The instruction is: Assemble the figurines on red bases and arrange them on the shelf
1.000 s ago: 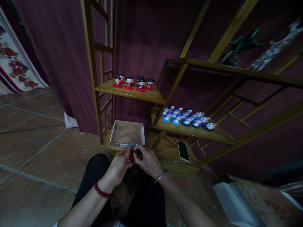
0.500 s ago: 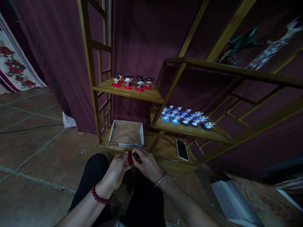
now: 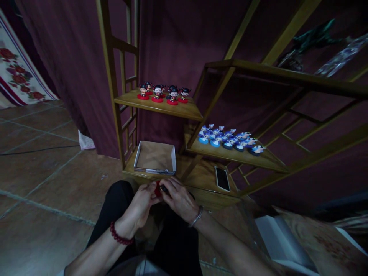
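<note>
So from my end, over the head view, both hands are on one small figurine, just on the near side of the shallow box and roughly above the lap. Left hand has a narrow pinch on the red base; right hand has its fingers curled in around the dark head. Can't tell how hard either one is squeezing, and the fingers hide most of the body. For this kind of two-handed work, I'd let the left do the steadying by the base rim and the right do the fine bits with light fingertip pressure, since the join between head and base is probably the weak spot. I'd also work low and clear of the box's near wall, so a knuckle doesn't bump it. The red-based figurines on the upper left shelf are handy for checking which way up it sits, imo.
</note>
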The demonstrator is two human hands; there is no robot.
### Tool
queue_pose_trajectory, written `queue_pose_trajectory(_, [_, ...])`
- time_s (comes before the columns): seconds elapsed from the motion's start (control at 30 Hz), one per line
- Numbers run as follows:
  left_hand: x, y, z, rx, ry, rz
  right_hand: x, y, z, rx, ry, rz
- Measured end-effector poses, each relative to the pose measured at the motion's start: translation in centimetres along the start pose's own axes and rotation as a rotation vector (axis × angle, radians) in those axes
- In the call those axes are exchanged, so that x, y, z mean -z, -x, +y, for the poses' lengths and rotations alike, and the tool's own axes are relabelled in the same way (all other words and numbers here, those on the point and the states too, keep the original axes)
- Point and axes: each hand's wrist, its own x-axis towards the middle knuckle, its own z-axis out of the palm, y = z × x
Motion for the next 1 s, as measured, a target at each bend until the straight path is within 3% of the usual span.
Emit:
queue_pose_trajectory(0.47, [0.6,-0.2,0.3,0.029,-0.007,-0.001,0.4,-0.5,-0.2,0.031,0.020,-0.120])
queue_pose_trajectory(0.77, [0.6,-1.0,1.6,0.043,0.041,-0.067,1.2,-1.7,0.4,-0.114,-0.171,-0.026])
queue_pose_trajectory(1.0, [1.2,-1.6,1.1,0.050,0.109,-0.180,1.4,-1.9,1.1,-0.212,-0.230,0.059])
